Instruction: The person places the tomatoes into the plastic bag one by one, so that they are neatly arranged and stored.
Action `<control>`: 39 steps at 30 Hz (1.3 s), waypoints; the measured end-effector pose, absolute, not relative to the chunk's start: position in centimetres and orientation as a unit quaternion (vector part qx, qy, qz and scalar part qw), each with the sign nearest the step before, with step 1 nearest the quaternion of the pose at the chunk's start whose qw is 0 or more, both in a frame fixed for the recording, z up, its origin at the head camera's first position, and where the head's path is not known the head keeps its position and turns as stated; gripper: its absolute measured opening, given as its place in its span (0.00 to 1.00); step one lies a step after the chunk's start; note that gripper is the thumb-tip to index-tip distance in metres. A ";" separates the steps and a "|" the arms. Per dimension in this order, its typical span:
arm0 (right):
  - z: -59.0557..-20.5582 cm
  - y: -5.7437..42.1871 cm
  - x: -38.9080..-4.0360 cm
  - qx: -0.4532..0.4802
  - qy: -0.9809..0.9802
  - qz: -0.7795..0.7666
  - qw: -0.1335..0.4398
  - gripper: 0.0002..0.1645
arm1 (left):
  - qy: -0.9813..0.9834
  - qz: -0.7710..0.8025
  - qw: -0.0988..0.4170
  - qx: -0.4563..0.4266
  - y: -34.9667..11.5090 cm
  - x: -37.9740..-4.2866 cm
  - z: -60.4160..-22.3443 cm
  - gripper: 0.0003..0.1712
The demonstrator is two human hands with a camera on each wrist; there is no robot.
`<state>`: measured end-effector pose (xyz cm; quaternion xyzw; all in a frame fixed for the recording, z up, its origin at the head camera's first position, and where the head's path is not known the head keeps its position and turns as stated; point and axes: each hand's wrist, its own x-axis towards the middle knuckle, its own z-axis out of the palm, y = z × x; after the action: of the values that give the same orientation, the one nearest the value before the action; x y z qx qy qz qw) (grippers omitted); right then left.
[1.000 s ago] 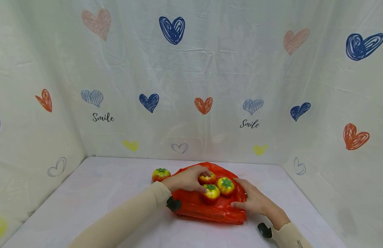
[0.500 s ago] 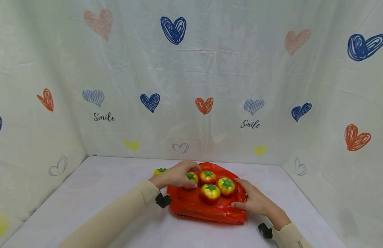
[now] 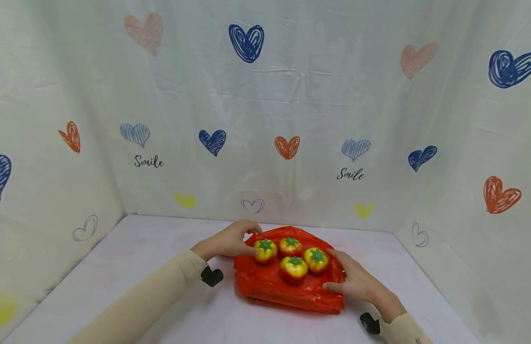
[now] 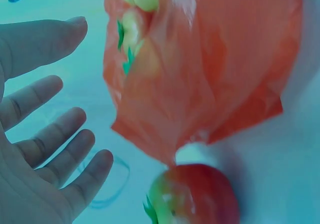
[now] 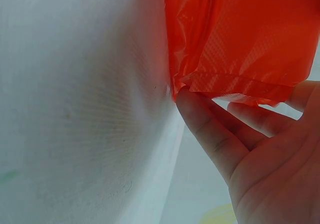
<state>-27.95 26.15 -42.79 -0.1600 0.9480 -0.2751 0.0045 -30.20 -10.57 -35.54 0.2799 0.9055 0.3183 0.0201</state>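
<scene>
A red plastic bag (image 3: 269,289) lies on the table with several red-and-yellow tomatoes on top, all with green leafy tops. My left hand (image 3: 232,241) hovers by the leftmost tomato (image 3: 265,251), thumb overlapping it in the head view. Its fingers are spread and hold nothing in the left wrist view. Another tomato (image 4: 195,196) lies just off the end of the bag there; my left hand hides it in the head view. With thumb and fingers around the bag's right end, my right hand (image 3: 357,282) holds it, fingertips tucked at the edge in the right wrist view.
The white table (image 3: 162,234) meets a pale curtain (image 3: 256,95) printed with hearts behind it and at both sides. Dark wrist-worn devices (image 3: 211,275) sit at the beige cuffs.
My left hand has drawn back leftward from the middle tomatoes to the leftmost one, which now shows more fully. The tomato beyond the bag has become hidden. My right hand stays put.
</scene>
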 end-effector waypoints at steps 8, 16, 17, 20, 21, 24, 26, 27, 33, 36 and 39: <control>-42.8 26.2 -27.8 -0.163 0.949 -0.271 0.003 0.55 | 0.922 0.316 0.003 0.222 -12.7 -30.8 -36.1 0.23; -42.7 26.1 -27.8 -0.163 0.949 -0.268 0.011 0.57 | 0.929 0.317 -0.012 0.190 -15.2 -31.5 -36.1 0.23; -42.7 26.1 -27.7 -0.163 0.950 -0.267 0.011 0.56 | 0.930 0.315 -0.012 0.187 -15.5 -31.6 -36.1 0.23; -42.7 26.1 -27.7 -0.164 0.950 -0.264 0.011 0.56 | 0.933 0.311 -0.013 0.179 -16.1 -32.0 -36.2 0.24; -42.7 26.1 -27.7 -0.163 0.951 -0.263 0.011 0.57 | 0.934 0.311 -0.012 0.176 -16.2 -32.1 -36.3 0.24; -42.6 26.2 -27.7 -0.164 0.951 -0.262 0.011 0.57 | 0.934 0.312 -0.005 0.172 -16.5 -32.3 -36.4 0.24; -42.6 26.2 -27.7 -0.162 0.951 -0.261 0.012 0.57 | 0.934 0.316 0.003 0.168 -16.6 -32.4 -36.5 0.25; -42.6 26.2 -27.7 -0.162 0.952 -0.261 0.013 0.57 | 0.933 0.319 0.008 0.166 -16.7 -32.5 -36.5 0.25; -42.5 26.1 -27.8 -0.155 0.952 -0.265 0.020 0.57 | 0.929 0.332 0.037 0.157 -17.0 -33.2 -37.1 0.27; -42.5 26.1 -27.8 -0.155 0.952 -0.264 0.021 0.57 | 0.930 0.331 0.053 0.153 -17.2 -33.7 -37.6 0.27; -42.5 26.1 -27.8 -0.156 0.952 -0.261 0.020 0.57 | 0.929 0.331 0.064 0.150 -17.3 -34.0 -38.0 0.26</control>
<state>-27.77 26.06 -42.46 -0.1561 0.9523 -0.2613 0.0205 -33.98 -17.28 -38.01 0.1500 0.9295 0.3310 0.0638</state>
